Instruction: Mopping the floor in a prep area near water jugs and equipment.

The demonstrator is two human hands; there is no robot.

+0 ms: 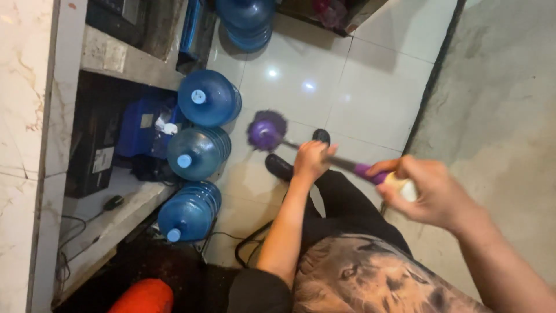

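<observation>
We hold a long dark-handled mop with a purple fringed head [267, 130] in both hands. Our left hand [311, 160] wraps the shaft mid-length, forearm stretched toward 12 o'clock; our right hand [431, 194] closes on the purple-and-white grip end at 3 o'clock. The mop head sits over the white tiled floor [370, 87], blurred. At 9 o'clock lie three blue plastic water jugs [197, 152]; a fourth at 12 o'clock is cut off. Our shoes are partly hidden.
</observation>
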